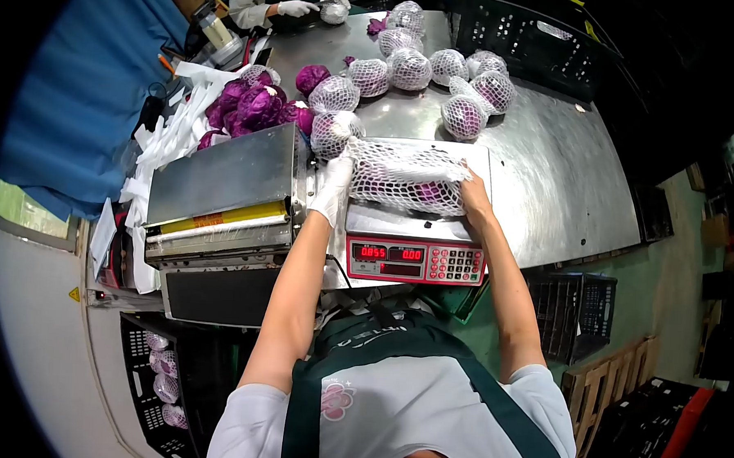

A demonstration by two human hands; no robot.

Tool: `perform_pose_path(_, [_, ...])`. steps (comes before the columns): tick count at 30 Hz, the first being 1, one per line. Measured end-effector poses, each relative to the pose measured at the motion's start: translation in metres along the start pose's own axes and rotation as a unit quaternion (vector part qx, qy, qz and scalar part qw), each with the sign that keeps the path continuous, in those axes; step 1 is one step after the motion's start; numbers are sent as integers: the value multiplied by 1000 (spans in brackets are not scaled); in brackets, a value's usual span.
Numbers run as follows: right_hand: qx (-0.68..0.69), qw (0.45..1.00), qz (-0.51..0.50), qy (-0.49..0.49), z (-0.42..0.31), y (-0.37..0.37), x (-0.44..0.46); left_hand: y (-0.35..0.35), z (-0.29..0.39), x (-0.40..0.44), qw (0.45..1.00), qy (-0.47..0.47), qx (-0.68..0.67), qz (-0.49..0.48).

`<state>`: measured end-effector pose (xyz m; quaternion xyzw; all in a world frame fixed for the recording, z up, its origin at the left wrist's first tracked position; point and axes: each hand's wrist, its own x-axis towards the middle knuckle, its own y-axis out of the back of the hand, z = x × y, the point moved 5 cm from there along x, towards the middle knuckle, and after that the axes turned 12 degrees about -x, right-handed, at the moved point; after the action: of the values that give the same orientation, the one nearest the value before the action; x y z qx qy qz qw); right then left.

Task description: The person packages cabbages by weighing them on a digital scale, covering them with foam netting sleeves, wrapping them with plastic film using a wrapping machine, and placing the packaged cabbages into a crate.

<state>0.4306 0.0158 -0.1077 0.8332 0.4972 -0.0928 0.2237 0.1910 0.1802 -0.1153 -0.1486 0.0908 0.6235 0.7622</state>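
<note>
A white foam net sleeve (386, 174) stretches sideways over the scale, with purple cabbage (428, 192) showing through its mesh. My left hand (334, 187), in a white glove, is closed at the sleeve's left end. Bare fingers of my right hand (473, 193) grip its right end. Beneath is a red digital scale (415, 260), its display lit with 0.855 and 0.00. A netted cabbage (336, 134) touches the area just beyond my left hand. The fingertips of both hands are partly hidden by the mesh.
Several netted cabbages (409, 69) spread over the metal table (566, 176). Bare purple cabbages (258, 108) and white foam nets (175, 130) pile at left, behind a boxy metal machine (226, 178). Across the table, a person's gloved hands (299, 9) hold a netted cabbage. A black crate (531, 40) stands back right.
</note>
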Motion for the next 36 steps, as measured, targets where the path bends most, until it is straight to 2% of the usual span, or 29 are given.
perform_pose_path(1, [41, 999, -24, -13, 4, -1, 2, -9, -6, -3, 996, 12, -86, -33])
perform_pose_path(2, [120, 992, -25, -6, 7, -4, 5, -12, -8, -2, 992, -14, -107, -61])
perform_pose_path(3, [200, 979, -25, -1, 7, -8, 5, -17, 1, -14, 992, -2, -111, -65])
perform_pose_path(6, [253, 964, -87, -1, 14, -2, 5, -26, 4, -22, 976, -38, -161, -138])
perform_pose_path(8, [281, 946, -159, 4, 25, 6, 11, -28, 6, -20, 969, -17, -166, -185])
perform_pose_path(9, [280, 947, -160, 1, 17, 4, 6, -29, 6, -20, 962, -5, -181, -204])
perform_pose_path(11, [352, 920, -160, -66, -3, -2, -6, -28, 5, -19, 958, -19, -198, -209])
perform_pose_path(12, [394, 887, -224, -91, -2, -11, -1, -31, 0, -18, 941, 57, -247, -225])
perform_pose_path(13, [392, 887, -221, -103, 2, -9, 1, -31, 0, -19, 930, 75, -268, -240])
perform_pose_path(15, [350, 897, -263, -55, -10, -3, 13, -33, 10, -23, 904, 103, -289, -297])
perform_pose_path(16, [284, 920, -265, -45, -12, 2, 25, -36, 22, -28, 892, 112, -289, -329])
perform_pose_path(17, [249, 909, -333, 17, -10, 6, 43, -42, 35, -33, 876, 111, -282, -376])
perform_pose_path(18, [272, 878, -393, 18, -26, 4, 41, -35, 28, -16, 888, 96, -224, -390])
perform_pose_path(19, [294, 842, -453, 18, -45, 4, 37, -40, 35, -12, 869, 106, -242, -418])
perform_pose_path(21, [125, 825, -522, 177, -75, 6, 50, -43, 62, -20, 892, 3, -104, -440])
perform_pose_path(22, [63, 831, -514, 204, -86, 7, 54, -46, 72, -23, 886, 15, -3, -464])
perform_pose_path(23, [-77, 846, -484, 210, -96, 6, 54, -57, 92, -40, 847, -83, 57, -521])
perform_pose_path(25, [-254, 787, -489, 278, -111, -7, 36, -74, 112, -76, 784, -147, 205, -567])
perform_pose_path(27, [-260, 794, -490, 249, -119, -12, 23, -71, 102, -80, 740, -180, 378, -526])
perform_pose_path(29, [-404, 718, -468, 319, -138, -17, -3, -64, 107, -88, 759, -22, 386, -523])
perform_pose_path(30, [-500, 667, -454, 313, -153, -18, -16, -62, 113, -88, 746, -120, 357, -549])
perform_pose_path(31, [-502, 665, -455, 315, -158, -15, -19, -59, 122, -89, 725, -217, 325, -568])
perform_pose_path(33, [-413, 760, -243, 440, -185, 5, -16, -40, 136, -74, 777, -321, 350, -412])
perform_pose_path(34, [-445, 748, -136, 473, -183, 22, -14, -26, 137, -69, 844, -270, 304, -349])
perform_pose_path(35, [-437, 786, -127, 419, -171, 36, -7, -10, 136, -68, 900, -218, 253, -281])
perform_pose_path(36, [-470, 806, -125, 337, -158, 46, -11, 2, 127, -70, 913, -136, 267, -278])
